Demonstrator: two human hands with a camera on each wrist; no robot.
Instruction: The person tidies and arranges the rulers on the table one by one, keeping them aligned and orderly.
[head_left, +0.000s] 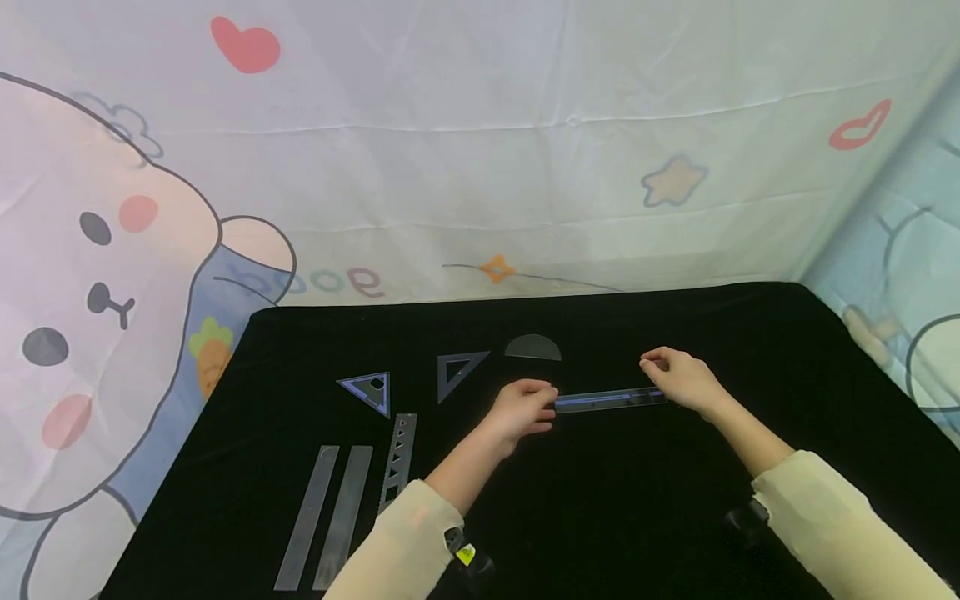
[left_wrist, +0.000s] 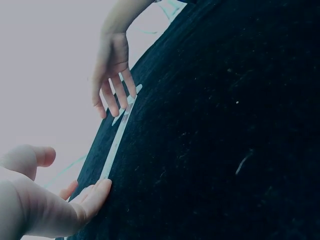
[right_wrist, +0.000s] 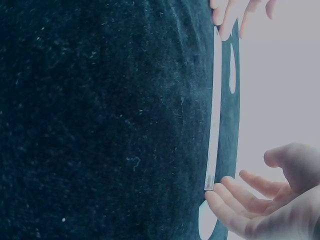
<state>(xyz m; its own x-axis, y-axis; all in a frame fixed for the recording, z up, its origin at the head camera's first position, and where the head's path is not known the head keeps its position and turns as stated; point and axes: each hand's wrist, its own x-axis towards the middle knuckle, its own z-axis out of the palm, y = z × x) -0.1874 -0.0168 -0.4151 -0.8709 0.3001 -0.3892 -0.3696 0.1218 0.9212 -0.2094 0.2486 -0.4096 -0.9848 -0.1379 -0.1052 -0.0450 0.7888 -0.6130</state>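
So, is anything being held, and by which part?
Nothing looks gripped: the left hand and right hand have fingertips at opposite ends of the clear ruler, thumbs off it.

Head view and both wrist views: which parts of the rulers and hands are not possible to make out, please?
Ruler with cut-outs, head view: its lower end is hidden by the left sleeve.
Blue-streaked ruler, head view: any fine markings are too small to read.
Left hand, right wrist view: mostly cut off by the top edge.
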